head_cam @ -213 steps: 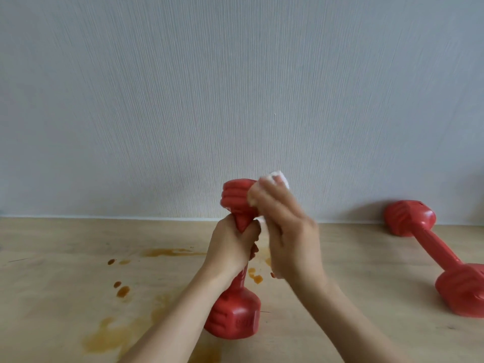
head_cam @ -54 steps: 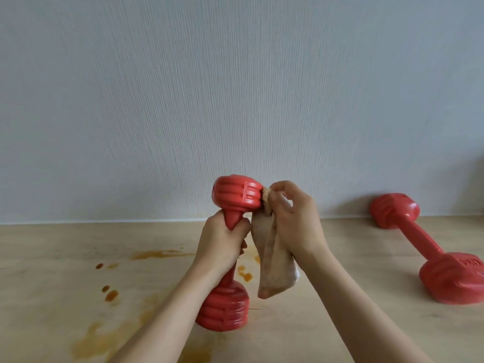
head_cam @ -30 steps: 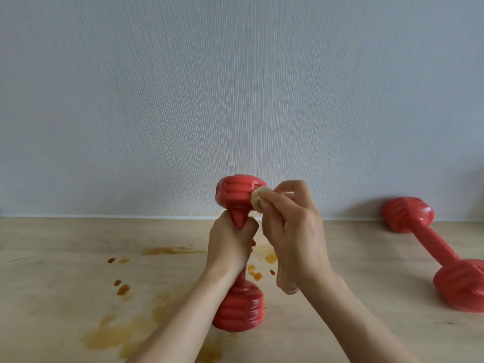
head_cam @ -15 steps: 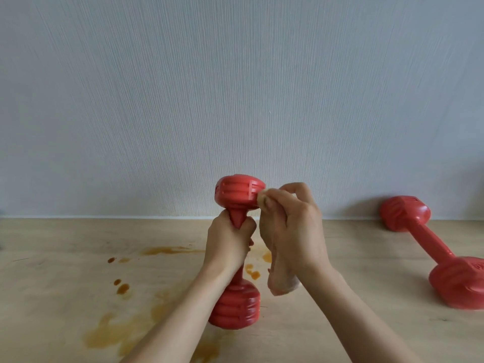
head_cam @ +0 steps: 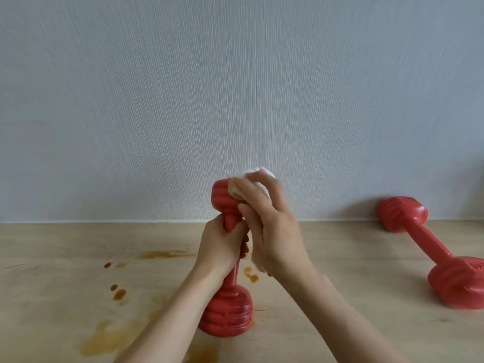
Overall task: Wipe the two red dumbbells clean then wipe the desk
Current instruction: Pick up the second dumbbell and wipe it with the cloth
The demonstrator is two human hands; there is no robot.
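A red dumbbell (head_cam: 227,314) stands upright on the wooden desk (head_cam: 340,271) at the centre. My left hand (head_cam: 222,247) grips its handle. My right hand (head_cam: 272,226) holds a white cloth (head_cam: 251,175) pressed over the top head of that dumbbell, with stained cloth showing under the fingers. A second red dumbbell (head_cam: 429,247) lies on its side at the right, near the wall.
Brown liquid stains (head_cam: 104,339) and drops (head_cam: 119,293) spread over the desk left of and around the standing dumbbell. A pale textured wall (head_cam: 235,87) rises right behind the desk.
My right hand has moved from the side of the top head up over it, bunching the cloth on top; the hanging cloth end is no longer seen. The left hand keeps its grip.
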